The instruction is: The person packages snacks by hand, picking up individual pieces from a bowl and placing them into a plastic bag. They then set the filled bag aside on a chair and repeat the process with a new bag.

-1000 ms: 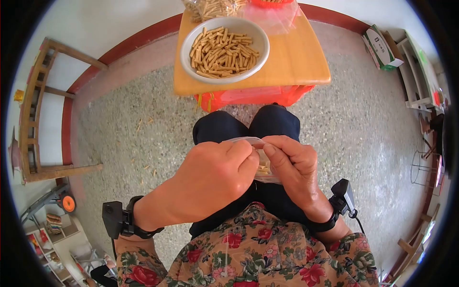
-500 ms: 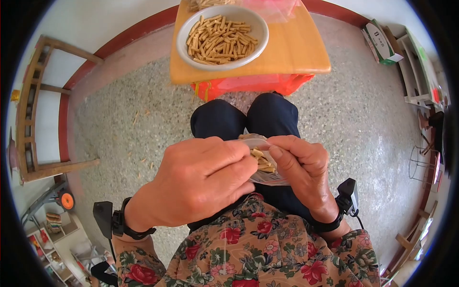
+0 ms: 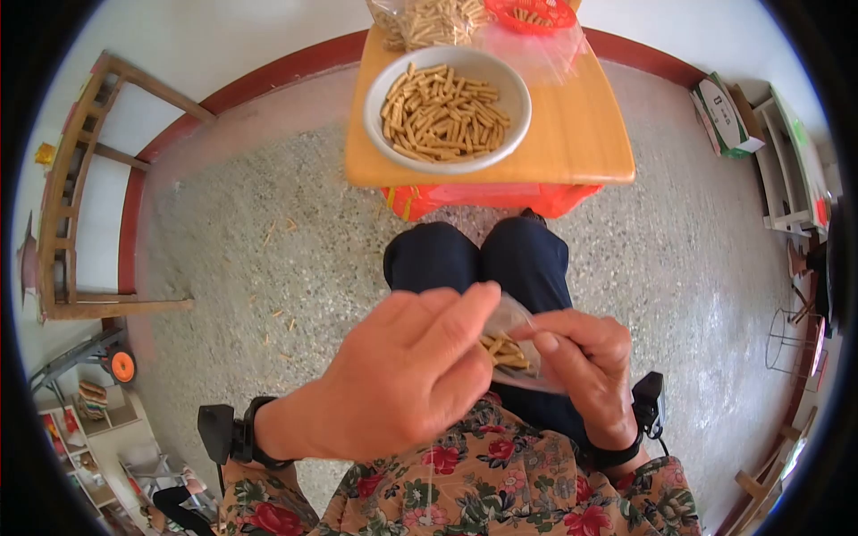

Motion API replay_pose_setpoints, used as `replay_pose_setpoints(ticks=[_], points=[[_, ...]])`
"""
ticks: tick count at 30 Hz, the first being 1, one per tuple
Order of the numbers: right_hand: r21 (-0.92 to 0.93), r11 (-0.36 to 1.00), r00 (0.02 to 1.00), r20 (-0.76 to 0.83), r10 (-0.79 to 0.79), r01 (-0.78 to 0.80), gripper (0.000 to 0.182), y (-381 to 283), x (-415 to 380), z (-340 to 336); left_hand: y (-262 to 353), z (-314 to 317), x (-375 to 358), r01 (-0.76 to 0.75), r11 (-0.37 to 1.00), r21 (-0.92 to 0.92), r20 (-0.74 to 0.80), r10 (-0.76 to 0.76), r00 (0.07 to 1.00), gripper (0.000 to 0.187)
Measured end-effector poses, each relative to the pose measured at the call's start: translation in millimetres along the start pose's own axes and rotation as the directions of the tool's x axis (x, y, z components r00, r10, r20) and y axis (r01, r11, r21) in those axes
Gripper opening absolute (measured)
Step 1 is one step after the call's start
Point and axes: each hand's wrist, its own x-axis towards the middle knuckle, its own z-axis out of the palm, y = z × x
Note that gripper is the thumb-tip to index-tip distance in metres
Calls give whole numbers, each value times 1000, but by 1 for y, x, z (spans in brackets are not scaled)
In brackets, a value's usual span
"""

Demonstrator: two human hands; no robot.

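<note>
A small clear plastic bag (image 3: 534,373) with short tan sticks (image 3: 507,352) inside sits above my lap. My right hand (image 3: 590,362) is closed on the bag's right edge, pinching it between thumb and index finger. My left hand (image 3: 407,375), slightly blurred, is over the bag's left side, its back toward me. Its index finger points up and right by the bag's mouth, apart from the bent lower fingers. The left thumb and whatever lies beneath that hand are hidden.
Ahead, a wooden table (image 3: 581,152) bears a pale bowl (image 3: 375,134) of similar sticks, a larger filled plastic bag (image 3: 429,25) and a red basket (image 3: 554,16). Stick pieces (image 3: 277,314) lie on the floor at left. A wooden frame (image 3: 63,214) leans there; a box (image 3: 726,116) stands right.
My left hand has shifted off the bag's opening, and its index finger has lifted and straightened. My right hand still pinches the bag. The view has tilted, bringing the red basket into sight.
</note>
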Motion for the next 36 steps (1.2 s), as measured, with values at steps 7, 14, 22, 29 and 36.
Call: replay_pose_setpoints(ticks=[7, 14, 22, 29, 36], points=[[254, 957, 987, 106, 118, -142, 15, 5, -3, 3, -1, -24, 2, -49, 991, -128, 122, 64, 990, 18], [93, 976, 980, 32, 194, -197, 15, 28, 8, 4, -86, 9, 9, 381, 906, -183, -74, -399, 914, 24], [104, 969, 973, -25, 230, -226, 14, 30, 14, -5, -127, 50, 21, 438, 888, 143, -165, -415, 895, 30], [133, 962, 969, -30, 246, -240, 14, 49, 31, 1, -132, 41, 30, 445, 884, 143, -88, -437, 895, 18], [174, 952, 968, 78, 240, -250, 15, 30, 41, -5, -154, 42, 64, 419, 849, 322, -56, -425, 904, 10]])
